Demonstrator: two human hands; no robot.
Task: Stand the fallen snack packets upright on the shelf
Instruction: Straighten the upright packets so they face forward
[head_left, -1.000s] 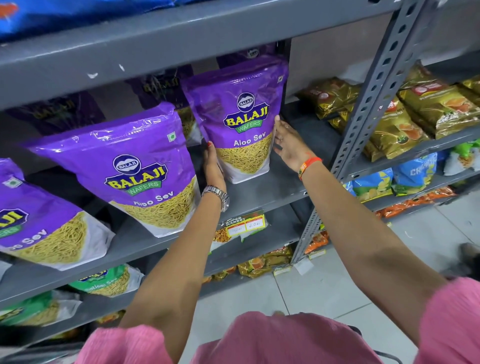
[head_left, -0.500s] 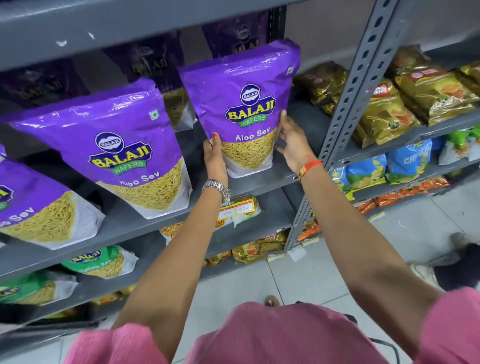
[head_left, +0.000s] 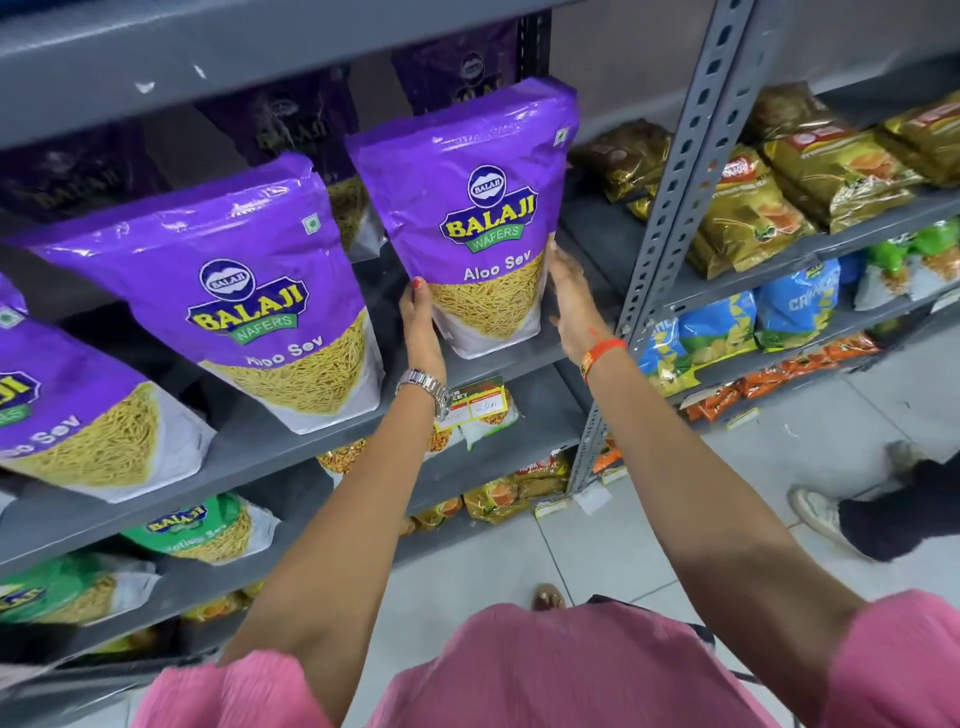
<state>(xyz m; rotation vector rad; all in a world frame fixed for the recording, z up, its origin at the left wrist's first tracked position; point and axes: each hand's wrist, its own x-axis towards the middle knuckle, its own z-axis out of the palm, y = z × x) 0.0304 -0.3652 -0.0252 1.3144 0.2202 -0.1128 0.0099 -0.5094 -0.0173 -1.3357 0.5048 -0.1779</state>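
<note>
A purple Aloo Sev packet (head_left: 478, 208) stands upright at the right end of the grey shelf (head_left: 291, 447). My left hand (head_left: 421, 327) presses its lower left edge, and my right hand (head_left: 574, 301) presses its lower right edge, so both hold it between them. Two more purple Aloo Sev packets stand upright to the left, one in the middle (head_left: 249, 291) and one at the far left (head_left: 67, 405). Darker purple packets (head_left: 301, 119) stand behind them in shadow.
A perforated grey upright post (head_left: 670, 208) rises just right of my right hand. Gold packets (head_left: 831, 171) lie on the neighbouring shelves, with blue packets (head_left: 753, 322) below. Green packets (head_left: 197, 525) sit on the lower shelf. Another person's shoe (head_left: 821, 509) is on the floor at right.
Both hands have closed in on the right packet's lower sides; the right hand was apart from it before. The camera view shifted slightly.
</note>
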